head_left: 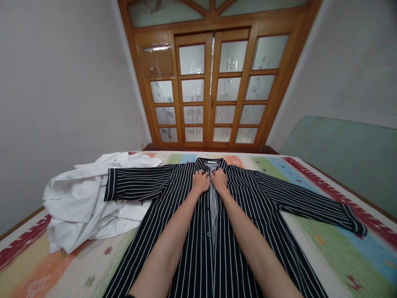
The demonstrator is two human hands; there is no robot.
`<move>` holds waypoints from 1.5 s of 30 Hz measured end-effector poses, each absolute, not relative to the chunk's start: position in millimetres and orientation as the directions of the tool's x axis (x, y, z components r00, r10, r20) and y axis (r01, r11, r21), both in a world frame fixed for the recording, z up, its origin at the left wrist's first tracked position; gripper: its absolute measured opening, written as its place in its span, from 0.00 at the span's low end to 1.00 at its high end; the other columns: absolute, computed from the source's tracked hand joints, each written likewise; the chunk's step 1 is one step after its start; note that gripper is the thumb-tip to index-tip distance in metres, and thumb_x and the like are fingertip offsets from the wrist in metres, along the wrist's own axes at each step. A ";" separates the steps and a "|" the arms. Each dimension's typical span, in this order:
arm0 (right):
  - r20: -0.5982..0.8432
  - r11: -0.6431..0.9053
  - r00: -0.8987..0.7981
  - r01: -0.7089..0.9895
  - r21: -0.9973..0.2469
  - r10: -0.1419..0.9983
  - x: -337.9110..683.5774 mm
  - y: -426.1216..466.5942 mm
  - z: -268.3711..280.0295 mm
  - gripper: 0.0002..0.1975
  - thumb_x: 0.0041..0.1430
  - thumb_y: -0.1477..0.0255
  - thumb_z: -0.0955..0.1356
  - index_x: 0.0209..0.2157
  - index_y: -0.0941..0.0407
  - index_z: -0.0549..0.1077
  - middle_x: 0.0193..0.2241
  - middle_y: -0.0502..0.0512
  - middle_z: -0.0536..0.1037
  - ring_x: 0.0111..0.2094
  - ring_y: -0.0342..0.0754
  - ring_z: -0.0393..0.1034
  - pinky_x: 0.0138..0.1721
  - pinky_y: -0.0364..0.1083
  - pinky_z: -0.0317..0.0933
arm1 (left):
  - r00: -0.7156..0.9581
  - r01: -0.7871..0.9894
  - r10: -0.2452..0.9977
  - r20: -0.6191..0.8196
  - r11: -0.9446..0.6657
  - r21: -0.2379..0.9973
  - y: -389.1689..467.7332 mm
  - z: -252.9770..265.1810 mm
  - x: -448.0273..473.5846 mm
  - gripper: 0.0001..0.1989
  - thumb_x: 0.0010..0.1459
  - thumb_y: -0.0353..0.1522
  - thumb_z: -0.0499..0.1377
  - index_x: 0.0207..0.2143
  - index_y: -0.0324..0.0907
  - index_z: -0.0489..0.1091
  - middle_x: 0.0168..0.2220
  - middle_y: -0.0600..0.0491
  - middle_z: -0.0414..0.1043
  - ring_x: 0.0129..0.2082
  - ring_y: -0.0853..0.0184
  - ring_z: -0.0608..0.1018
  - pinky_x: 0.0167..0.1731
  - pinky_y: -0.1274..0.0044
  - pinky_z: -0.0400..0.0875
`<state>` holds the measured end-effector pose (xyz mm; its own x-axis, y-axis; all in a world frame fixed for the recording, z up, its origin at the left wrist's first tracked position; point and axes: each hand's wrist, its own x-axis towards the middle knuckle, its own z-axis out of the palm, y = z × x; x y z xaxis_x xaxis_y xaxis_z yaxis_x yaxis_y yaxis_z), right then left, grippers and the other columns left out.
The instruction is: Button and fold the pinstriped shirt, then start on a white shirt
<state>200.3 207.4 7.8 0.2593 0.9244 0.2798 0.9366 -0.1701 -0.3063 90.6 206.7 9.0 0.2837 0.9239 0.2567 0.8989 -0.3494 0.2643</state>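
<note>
A black shirt with white stripes lies spread out face up, collar away from me and both sleeves stretched to the sides. Its front hangs slightly apart down the middle, and a pale inside strip and a button show there. My left hand grips the left front edge just below the collar, fingers curled on the cloth. Opposite it, my right hand pinches the right front edge at the same height. The two hands are close together but apart. My fingertips and whatever small part they hold are partly hidden.
A crumpled white garment lies at the left, partly under the striped left sleeve. Beneath everything is a colourful patterned cover. Wooden glazed doors stand beyond the far edge, and a pale green panel leans at the right wall.
</note>
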 end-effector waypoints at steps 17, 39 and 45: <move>0.334 -0.197 0.378 0.863 -0.465 0.863 207.8 217.4 -1.5 0.14 0.58 0.74 0.65 0.42 0.63 0.78 0.41 0.66 0.73 0.41 0.54 0.70 0.43 0.45 0.62 | 0.119 0.884 0.951 0.284 -0.232 0.406 252.4 5.2 113.3 0.15 0.63 0.32 0.49 0.45 0.42 0.73 0.49 0.42 0.67 0.51 0.53 0.66 0.51 0.63 0.59; 0.312 -0.132 0.358 0.816 -0.562 0.880 215.3 220.1 -3.5 0.14 0.65 0.75 0.60 0.46 0.58 0.75 0.41 0.60 0.73 0.43 0.51 0.69 0.45 0.43 0.59 | 0.099 0.816 0.947 0.306 -0.253 0.519 262.4 3.2 119.4 0.10 0.63 0.29 0.50 0.39 0.39 0.71 0.45 0.43 0.71 0.49 0.58 0.71 0.50 0.67 0.61; 0.426 0.044 0.341 0.735 -0.677 0.838 216.1 224.1 -5.1 0.13 0.64 0.72 0.61 0.41 0.60 0.75 0.40 0.60 0.73 0.42 0.50 0.68 0.45 0.43 0.59 | 0.088 0.765 0.920 0.383 -0.309 0.565 251.5 1.6 115.4 0.11 0.64 0.26 0.47 0.40 0.38 0.69 0.44 0.44 0.70 0.48 0.61 0.71 0.50 0.71 0.62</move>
